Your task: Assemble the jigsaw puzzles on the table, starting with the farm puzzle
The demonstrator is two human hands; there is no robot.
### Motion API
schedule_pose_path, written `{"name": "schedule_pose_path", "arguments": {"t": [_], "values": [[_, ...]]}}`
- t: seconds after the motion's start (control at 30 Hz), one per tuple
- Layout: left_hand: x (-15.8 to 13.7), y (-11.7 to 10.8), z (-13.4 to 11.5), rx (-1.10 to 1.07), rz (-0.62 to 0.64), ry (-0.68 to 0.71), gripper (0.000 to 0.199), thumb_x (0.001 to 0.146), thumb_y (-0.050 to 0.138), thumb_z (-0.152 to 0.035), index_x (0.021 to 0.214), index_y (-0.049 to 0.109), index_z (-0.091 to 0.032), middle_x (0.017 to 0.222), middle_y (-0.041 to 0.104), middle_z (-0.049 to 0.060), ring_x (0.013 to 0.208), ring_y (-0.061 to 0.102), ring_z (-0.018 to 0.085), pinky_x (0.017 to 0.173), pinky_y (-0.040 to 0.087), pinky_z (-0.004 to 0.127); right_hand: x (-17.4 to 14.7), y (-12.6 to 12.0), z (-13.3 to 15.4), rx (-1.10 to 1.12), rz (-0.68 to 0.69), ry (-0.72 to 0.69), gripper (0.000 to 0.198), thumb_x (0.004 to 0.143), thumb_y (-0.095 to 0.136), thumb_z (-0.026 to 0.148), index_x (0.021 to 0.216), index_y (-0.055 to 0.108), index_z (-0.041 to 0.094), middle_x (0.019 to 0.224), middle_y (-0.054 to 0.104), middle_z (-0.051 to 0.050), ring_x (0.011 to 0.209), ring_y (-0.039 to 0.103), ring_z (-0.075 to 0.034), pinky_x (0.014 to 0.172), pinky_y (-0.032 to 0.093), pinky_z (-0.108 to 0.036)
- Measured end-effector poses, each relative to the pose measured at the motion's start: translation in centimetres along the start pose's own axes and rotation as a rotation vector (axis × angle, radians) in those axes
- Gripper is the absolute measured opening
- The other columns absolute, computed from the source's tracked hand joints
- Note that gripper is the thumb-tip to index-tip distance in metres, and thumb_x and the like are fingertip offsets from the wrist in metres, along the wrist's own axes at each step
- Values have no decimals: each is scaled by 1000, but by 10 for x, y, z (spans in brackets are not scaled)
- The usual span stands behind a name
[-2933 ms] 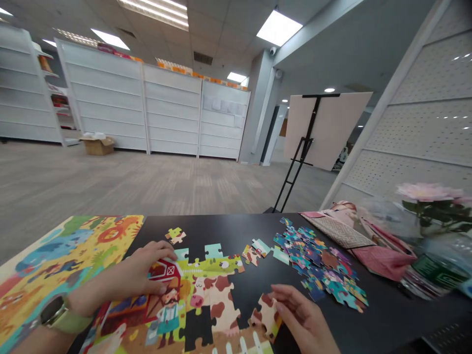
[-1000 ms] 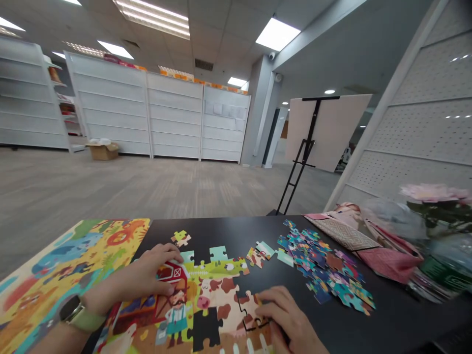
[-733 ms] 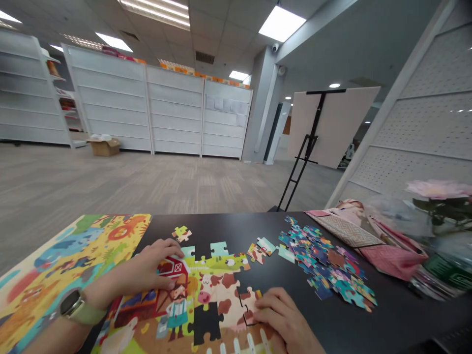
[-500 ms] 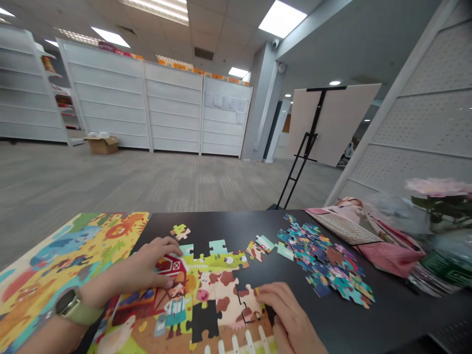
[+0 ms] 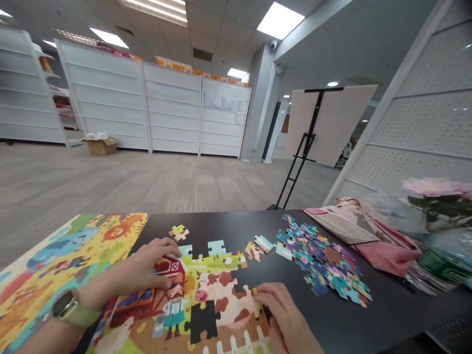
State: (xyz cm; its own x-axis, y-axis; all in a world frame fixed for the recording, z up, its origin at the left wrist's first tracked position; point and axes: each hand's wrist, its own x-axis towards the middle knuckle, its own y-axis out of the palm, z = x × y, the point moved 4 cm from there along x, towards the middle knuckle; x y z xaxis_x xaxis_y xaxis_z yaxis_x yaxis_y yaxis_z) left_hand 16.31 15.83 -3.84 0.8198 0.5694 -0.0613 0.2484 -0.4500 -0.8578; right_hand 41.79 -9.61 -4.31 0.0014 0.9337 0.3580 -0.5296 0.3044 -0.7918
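Puzzle likely light, stiff card; best gripped by edges. Left hand spread atop; right hand curled alongside, grip unclear.

partly joined farm puzzle, black table

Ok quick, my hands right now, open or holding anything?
Left hand: open, resting on the puzzle.
Right hand: touching the puzzle's right edge; grip can't be told.
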Motion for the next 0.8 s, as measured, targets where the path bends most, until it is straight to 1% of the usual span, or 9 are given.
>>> {"name": "schedule_pose_path", "arguments": {"t": [0.1, 0.17, 0.23, 0.33, 0.53, 0.63, 0.7, 0.77, 0.8], "values": [[0, 0, -1, -4, -1, -7, 47, 72, 76, -32, 118, 67, -34, 139, 56, 3, 129, 52, 33, 108, 45, 43, -5, -3, -6, -10, -131, 40, 55, 77, 45, 2, 127, 57, 23, 131, 60, -11, 122, 57, -26, 104, 49, -36], [0, 0, -1, -4, 8, -17, 47, 72, 77, -33, 118, 66, -34, 140, 55, 3, 130, 51, 33, 109, 44, 44, -3, -4, -5, -36, -140, 47, 56, 79, 46, 3, 131, 54, 22, 134, 59, -11, 124, 56, -26, 105, 48, -36], [0, 1, 0, -2, 12, -19, 48, 72, 77, -34, 119, 66, -34, 141, 55, 3, 131, 50, 33, 111, 42, 45, 2, -3, 0, -62, -55, 32, 49, 79, 47, 3, 122, 59, 22, 126, 63, -10, 119, 58, -26, 101, 49, -37], [1, 1, 0, 2, 10, -16, 49, 71, 77, -31, 119, 66, -34, 140, 55, 3, 132, 49, 34, 112, 42, 46, 8, 2, 6, -117, 107, 7, 35, 77, 47, 1, 98, 64, 23, 105, 70, -6, 106, 62, -25, 93, 50, -37], [0, 1, -2, 3, 16, -22, 50, 70, 76, -28, 118, 66, -32, 139, 55, 4, 131, 49, 34, 112, 40, 46, 10, 3, 7, -150, 188, -12, 34, 77, 48, 1, 95, 66, 24, 106, 72, -4, 106, 63, -23, 94, 48, -37], [-2, 0, -4, -7, 10, -25, 51, 68, 75, -26, 118, 66, -32, 138, 55, 3, 131, 49, 33, 112, 40, 46, 22, -8, -9, -127, 140, 60, 38, 84, 45, 5, 109, 66, 23, 121, 69, -7, 116, 61, -24, 101, 47, -39], [-2, 0, -5, -19, 10, -24, 51, 68, 74, -25, 118, 65, -32, 138, 55, 2, 130, 49, 33, 111, 41, 45, 40, -18, -26, -142, 121, 111, 43, 86, 43, 6, 119, 65, 22, 133, 64, -10, 127, 55, -25, 110, 42, -43], [-2, -1, -6, -25, 11, -19, 51, 68, 74, -25, 117, 65, -32, 138, 55, 2, 130, 49, 33, 111, 41, 45, 63, -25, -46, -174, 191, 109, 52, 82, 43, 3, 126, 64, 21, 138, 62, -10, 134, 49, -26, 114, 37, -47], [-2, -1, -6, -28, 12, -20, 51, 68, 74, -26, 118, 65, -32, 138, 55, 2, 130, 49, 33, 110, 41, 45, 74, -27, -55, -198, 262, 102, 61, 79, 45, 1, 134, 61, 22, 145, 58, -9, 139, 44, -28, 116, 34, -50]]}}
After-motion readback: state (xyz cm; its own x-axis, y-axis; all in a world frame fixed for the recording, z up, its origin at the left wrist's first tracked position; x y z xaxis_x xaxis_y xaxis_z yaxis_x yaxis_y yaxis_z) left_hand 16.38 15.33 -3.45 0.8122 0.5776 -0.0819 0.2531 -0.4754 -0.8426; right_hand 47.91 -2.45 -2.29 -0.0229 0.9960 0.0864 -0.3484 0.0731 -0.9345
